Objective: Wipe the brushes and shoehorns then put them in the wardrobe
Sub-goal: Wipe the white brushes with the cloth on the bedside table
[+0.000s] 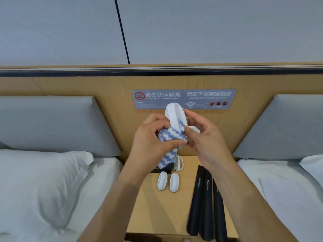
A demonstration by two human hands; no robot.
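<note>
My left hand (150,137) grips a blue-and-white zigzag cloth (172,144), pressed against a white brush (174,116) that my right hand (204,137) holds upright above the nightstand. Two more white brushes (162,180) (174,182) lie side by side on the wooden nightstand (148,206). A third white brush (179,163) lies behind them, partly hidden by the hanging cloth. Three black shoehorns (207,203) lie side by side on the right of the nightstand, partly under my right forearm.
Beds with white pillows (43,180) flank the nightstand left and right. Grey padded headboards (52,123) and a wooden wall panel with a grey hotel sign (183,98) stand behind. A dark flat object (166,169) lies under the cloth's tip.
</note>
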